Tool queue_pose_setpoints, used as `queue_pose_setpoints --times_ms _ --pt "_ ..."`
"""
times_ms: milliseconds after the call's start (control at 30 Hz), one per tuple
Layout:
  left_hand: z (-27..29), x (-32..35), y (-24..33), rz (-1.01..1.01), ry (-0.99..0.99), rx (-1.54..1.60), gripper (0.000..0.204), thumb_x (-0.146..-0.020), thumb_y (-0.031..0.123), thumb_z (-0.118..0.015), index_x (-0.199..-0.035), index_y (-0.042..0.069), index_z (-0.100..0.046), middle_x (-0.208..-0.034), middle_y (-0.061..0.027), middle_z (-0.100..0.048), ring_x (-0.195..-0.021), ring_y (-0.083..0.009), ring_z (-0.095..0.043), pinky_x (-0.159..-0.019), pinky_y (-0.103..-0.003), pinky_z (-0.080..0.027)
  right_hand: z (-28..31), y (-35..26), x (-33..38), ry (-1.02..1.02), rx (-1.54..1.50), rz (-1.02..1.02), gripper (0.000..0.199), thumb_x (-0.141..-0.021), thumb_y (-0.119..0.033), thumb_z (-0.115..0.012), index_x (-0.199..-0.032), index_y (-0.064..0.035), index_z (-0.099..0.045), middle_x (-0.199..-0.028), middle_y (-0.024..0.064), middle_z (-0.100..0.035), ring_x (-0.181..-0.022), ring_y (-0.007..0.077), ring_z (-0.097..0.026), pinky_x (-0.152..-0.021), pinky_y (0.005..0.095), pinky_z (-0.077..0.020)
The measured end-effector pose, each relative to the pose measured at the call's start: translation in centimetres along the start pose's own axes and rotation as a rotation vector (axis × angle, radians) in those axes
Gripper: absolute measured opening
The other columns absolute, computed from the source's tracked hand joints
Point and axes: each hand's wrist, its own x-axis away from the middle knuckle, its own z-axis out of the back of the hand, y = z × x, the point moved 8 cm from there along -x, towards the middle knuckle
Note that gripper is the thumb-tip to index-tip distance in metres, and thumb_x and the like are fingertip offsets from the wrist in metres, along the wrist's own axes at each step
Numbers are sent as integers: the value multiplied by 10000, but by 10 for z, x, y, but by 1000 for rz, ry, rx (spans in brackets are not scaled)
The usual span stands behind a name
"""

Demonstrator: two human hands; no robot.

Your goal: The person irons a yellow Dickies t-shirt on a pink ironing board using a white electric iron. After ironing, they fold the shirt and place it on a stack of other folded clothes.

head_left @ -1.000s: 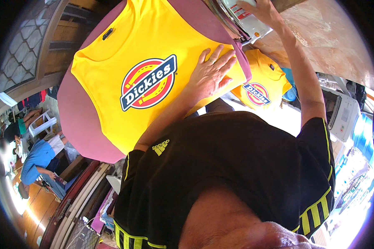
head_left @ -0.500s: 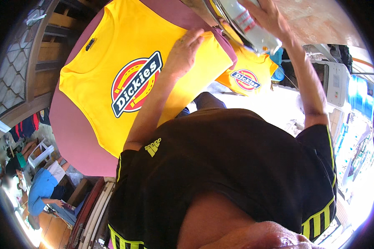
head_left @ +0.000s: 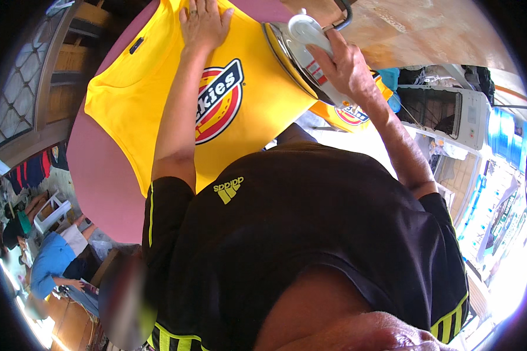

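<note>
Iron (head_left: 299,51) moved in over yellow shirt (head_left: 253,58) (right side); left hand (head_left: 205,24) shifted toward neckline.

From where I sit, a diamond-patterned lattice panel (head_left: 17,88) curves down the upper left, beside dark slatted woodwork (head_left: 77,75). Lower, I make out a white plastic chair (head_left: 52,218) and, near the rim, brown boards (head_left: 67,322) streaked with light. Upper right I get a mottled tan surface (head_left: 427,35), then a pale boxy appliance (head_left: 473,120); strong glare (head_left: 512,248) bleaches the right edge.

Lettering (head_left: 221,93) on yellow shirt (head_left: 260,102), black T-shirt (head_left: 310,222).
</note>
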Motion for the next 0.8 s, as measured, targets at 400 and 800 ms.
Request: queue_pose_setpoints --times_ms 400,800 --pt "19 -78 -79 3 185 73 377 -952 288 -530 -1230 61 -644 -1336 -150 -585 -1246 -358 -509 -1039 -558 -362 -40 -55 -97 40 24 115 431 -1025 -315 -559 -1324 -7 -518 -1119 254 -695 -961 350 -729 -802 432 -614" --pt "17 -88 -123 -8 249 387 223 -914 242 -614 -929 33 -691 -913 -208 -669 -899 -408 -631 -819 -488 -496 -78 -73 -212 515 504 694 320 -972 -221 -627 -1079 81 -623 -884 246 -578 -547 256 -521 -427 363 -414"
